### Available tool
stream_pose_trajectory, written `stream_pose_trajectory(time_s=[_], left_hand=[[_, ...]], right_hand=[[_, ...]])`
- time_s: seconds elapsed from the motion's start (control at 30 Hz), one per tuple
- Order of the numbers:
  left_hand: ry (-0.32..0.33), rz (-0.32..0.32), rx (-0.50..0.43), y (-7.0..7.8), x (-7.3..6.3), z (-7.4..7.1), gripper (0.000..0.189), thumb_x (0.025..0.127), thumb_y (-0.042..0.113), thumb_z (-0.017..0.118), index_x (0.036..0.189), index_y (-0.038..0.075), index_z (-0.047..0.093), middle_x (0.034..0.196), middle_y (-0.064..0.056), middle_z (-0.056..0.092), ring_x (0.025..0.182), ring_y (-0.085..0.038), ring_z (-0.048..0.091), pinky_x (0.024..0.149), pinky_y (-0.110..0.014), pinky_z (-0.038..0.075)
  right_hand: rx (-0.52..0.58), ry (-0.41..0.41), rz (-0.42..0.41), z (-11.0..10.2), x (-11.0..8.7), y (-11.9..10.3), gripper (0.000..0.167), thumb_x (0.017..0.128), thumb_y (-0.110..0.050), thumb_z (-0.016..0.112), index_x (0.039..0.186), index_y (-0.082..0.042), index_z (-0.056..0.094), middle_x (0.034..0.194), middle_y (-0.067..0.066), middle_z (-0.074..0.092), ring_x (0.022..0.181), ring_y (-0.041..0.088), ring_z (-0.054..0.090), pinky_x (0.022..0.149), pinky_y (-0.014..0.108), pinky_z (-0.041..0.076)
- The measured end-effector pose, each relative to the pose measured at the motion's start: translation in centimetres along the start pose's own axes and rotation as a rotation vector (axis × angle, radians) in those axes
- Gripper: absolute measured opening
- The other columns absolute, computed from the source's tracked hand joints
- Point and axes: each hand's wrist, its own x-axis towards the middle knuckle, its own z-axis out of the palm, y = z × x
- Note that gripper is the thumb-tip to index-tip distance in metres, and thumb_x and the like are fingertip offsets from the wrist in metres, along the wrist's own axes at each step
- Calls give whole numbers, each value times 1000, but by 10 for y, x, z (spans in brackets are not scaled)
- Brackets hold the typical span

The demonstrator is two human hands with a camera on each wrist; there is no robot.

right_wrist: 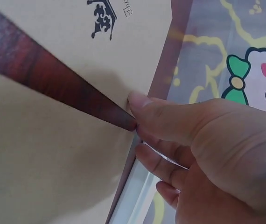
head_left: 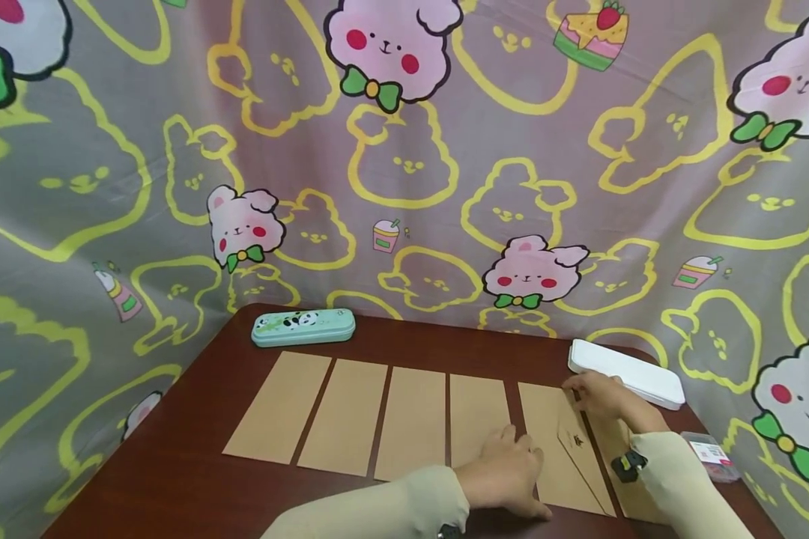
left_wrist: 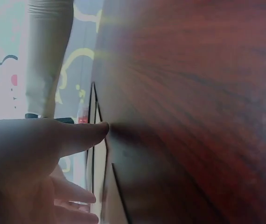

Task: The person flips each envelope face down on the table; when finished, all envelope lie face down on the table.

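Case (head_left: 625,372) (wht.) just beyond R hand (head_left: 603,397), pinching env. (head_left: 561,449) corner; L hand (head_left: 508,468) relaxed; mint tin (head_left: 303,331) far L.

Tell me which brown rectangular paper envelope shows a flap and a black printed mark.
The fifth brown rectangular paper envelope from the left, second from the right; the other five show plain brown surfaces where visible.

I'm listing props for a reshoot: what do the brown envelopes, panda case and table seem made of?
The brown envelopes: probably matte kraft paper, being thin, tan and flat, with a folded flap on one.
The panda case: painted metal or plastic; its smooth mint surface and rounded corners leave either open.
The table: lacquered wood or wood-look laminate, judging by its dark reddish, streaked surface.
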Motion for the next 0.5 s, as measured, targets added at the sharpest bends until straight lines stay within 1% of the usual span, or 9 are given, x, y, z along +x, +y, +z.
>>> stream_pose_trajectory(time_s=[0.07,0.1,0.27,0.37,0.47,0.5], left_hand=[[-16,-9,-15,2,2,2,71,82,79,64,136,34,60,143,13,53,144,-20,42,116,-36,36],[-15,-13,-19,3,3,3,68,83,78,64,135,34,61,143,12,54,147,-22,40,118,-37,35],[15,-31,-1,4,5,5,52,83,75,67,117,36,72,139,12,59,146,-22,42,117,-36,37],[21,-40,1,4,6,6,47,82,75,67,108,37,74,137,13,62,145,-22,44,116,-36,37],[47,-28,19,5,7,5,43,81,76,68,98,36,75,124,14,67,135,-19,51,107,-33,41],[56,-24,27,5,7,5,43,80,76,69,94,36,74,118,15,68,128,-17,54,102,-31,42]], right_hand=[[3,-5,13,1,1,0,33,81,-11,84,112,-9,73,102,8,75,95,33,69,71,47,42],[-1,-2,11,1,2,0,32,80,-12,85,110,-10,73,105,8,75,98,33,69,72,47,43],[38,-20,23,2,6,-1,31,78,-10,86,105,-13,71,96,2,66,91,20,62,72,43,38],[63,-46,37,-1,7,-4,31,79,-8,86,105,-11,70,95,2,62,91,19,59,73,43,37],[66,-71,48,-6,8,-9,32,79,-7,86,105,-10,69,95,3,62,91,19,58,74,43,37],[67,-79,52,-8,9,-10,32,79,-7,85,105,-9,68,96,3,61,90,18,57,74,42,36]])
